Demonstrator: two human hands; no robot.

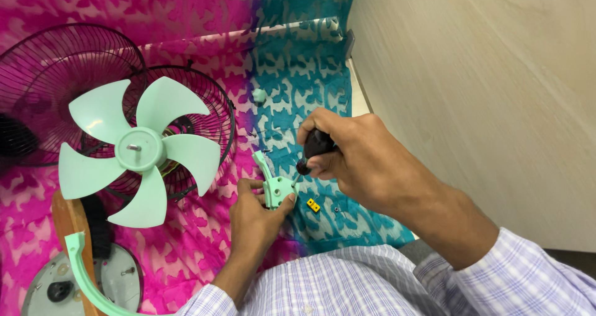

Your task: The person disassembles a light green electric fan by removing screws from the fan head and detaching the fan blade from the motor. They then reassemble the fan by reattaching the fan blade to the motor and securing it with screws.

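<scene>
Two hands, left hand [253, 220] gripping mint plastic bracket [274, 187], right hand [355, 161] clasping black-handled screwdriver [313, 149]

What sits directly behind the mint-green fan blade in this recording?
Behind the fan blade lies a black wire guard, its ribs showing between the blades, over the pink patterned cloth. A second black grille lies farther left. The hub covers whatever is at the guard's centre.

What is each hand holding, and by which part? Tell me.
The right hand grips a screwdriver by its dark handle, tip down on the part. The left hand holds a small mint-green plastic bracket by its lower block, fingers wrapped at its edges.
</scene>
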